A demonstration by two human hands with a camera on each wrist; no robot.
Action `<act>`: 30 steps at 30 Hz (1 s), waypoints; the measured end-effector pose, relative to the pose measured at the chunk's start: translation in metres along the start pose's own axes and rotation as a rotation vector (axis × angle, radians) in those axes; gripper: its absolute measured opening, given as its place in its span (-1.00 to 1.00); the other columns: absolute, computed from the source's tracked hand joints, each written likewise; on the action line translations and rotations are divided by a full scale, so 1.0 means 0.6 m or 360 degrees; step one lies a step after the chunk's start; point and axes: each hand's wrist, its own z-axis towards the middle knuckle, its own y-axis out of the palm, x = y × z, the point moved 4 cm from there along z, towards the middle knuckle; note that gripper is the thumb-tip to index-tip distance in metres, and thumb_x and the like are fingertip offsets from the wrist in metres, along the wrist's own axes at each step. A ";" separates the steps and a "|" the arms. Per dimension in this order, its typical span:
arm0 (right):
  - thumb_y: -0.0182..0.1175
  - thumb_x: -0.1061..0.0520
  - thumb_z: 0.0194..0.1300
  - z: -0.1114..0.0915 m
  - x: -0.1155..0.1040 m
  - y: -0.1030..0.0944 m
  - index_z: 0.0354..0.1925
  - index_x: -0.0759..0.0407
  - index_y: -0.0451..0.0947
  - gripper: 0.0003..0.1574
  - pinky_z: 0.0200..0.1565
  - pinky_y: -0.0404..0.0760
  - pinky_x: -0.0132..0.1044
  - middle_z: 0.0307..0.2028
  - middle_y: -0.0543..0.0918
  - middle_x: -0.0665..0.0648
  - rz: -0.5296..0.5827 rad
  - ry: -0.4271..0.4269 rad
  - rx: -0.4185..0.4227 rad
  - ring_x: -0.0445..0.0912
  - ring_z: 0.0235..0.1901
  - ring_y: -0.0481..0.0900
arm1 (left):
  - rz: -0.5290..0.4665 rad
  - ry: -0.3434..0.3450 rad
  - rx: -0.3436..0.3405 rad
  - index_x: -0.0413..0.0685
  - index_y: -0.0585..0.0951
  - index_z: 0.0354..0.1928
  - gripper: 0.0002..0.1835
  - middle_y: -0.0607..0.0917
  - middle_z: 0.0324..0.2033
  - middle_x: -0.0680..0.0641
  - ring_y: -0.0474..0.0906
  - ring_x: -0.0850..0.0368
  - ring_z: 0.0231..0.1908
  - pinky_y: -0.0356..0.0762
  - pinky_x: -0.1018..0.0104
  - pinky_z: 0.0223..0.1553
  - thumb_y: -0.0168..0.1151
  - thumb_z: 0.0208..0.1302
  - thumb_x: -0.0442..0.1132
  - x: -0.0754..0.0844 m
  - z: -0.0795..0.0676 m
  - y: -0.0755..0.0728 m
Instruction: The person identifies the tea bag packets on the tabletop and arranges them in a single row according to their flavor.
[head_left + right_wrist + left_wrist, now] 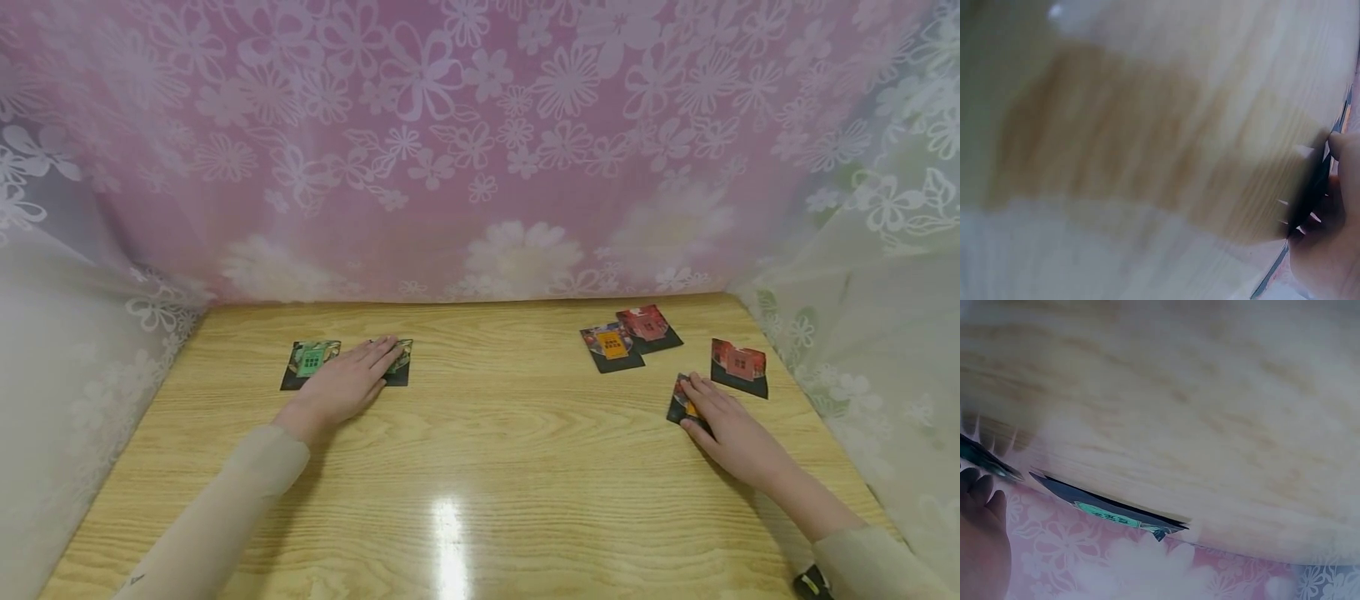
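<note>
My left hand (348, 375) lies over a green and black printed packet (402, 367) on the table, fingers fairly straight across it and hiding much of its face. Beside it, to the left, lies a matching packet with a green label (311, 360), also seen edge-on in the left wrist view (1110, 512). At the right, my right hand (731, 429) grips a black packet with an orange label (681, 404), thumb on the near side and fingers on the far side. The dark packet (1313, 190) shows between thumb and fingers in the right wrist view.
A red-labelled packet (742, 367) lies just beyond my right hand. Farther back, an orange-labelled packet (611, 346) meets another red one (651, 327). Floral cloth (480, 150) encloses the wooden table (517, 467) at the back and sides. A small black object (812, 583) shows by my right sleeve.
</note>
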 end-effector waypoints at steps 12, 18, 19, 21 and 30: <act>0.09 -0.05 0.68 -0.005 -0.029 0.011 0.66 0.38 0.04 -0.11 0.45 0.21 0.53 0.62 0.07 0.54 0.0036 -0.0037 -0.0022 0.45 0.62 0.03 | -0.0079 -0.0068 -0.0084 -0.10 0.17 0.69 -0.35 0.19 0.67 -0.18 0.22 -0.14 0.63 0.28 -0.08 0.63 -0.04 0.71 -0.07 -0.001 0.004 0.006; 0.10 -0.06 0.67 0.002 -0.069 0.018 0.67 0.33 0.04 -0.11 0.50 0.20 0.48 0.64 0.08 0.50 0.0058 -0.0108 -0.0040 0.43 0.61 0.08 | -0.0084 -0.0065 -0.0074 -0.12 0.17 0.68 -0.33 0.20 0.67 -0.20 0.22 -0.14 0.63 0.28 -0.09 0.62 -0.01 0.71 -0.04 -0.002 0.005 0.008; 0.11 -0.06 0.66 0.004 -0.077 0.018 0.67 0.32 0.06 -0.11 0.49 0.21 0.48 0.64 0.09 0.49 0.0055 -0.0117 -0.0042 0.43 0.61 0.10 | -0.0091 -0.0063 -0.0070 -0.12 0.18 0.68 -0.33 0.20 0.67 -0.20 0.22 -0.15 0.63 0.28 -0.09 0.62 -0.01 0.71 -0.04 -0.002 0.005 0.008; 0.14 -0.06 0.65 0.008 -0.093 0.019 0.67 0.30 0.09 -0.11 0.49 0.25 0.46 0.64 0.12 0.46 0.0045 -0.0140 -0.0040 0.43 0.59 0.14 | -0.0109 -0.0063 -0.0059 -0.13 0.18 0.68 -0.34 0.20 0.66 -0.20 0.22 -0.16 0.62 0.29 -0.10 0.62 0.00 0.70 -0.05 -0.002 0.006 0.008; 0.17 -0.05 0.63 0.033 -0.168 0.032 0.65 0.25 0.18 -0.16 0.53 0.25 0.41 0.65 0.17 0.35 0.0063 -0.0257 -0.0085 0.34 0.63 0.13 | -0.0172 -0.0099 -0.0052 -0.13 0.18 0.68 -0.34 0.18 0.67 -0.20 0.26 -0.20 0.60 0.34 -0.15 0.58 0.02 0.70 -0.09 0.000 0.008 0.010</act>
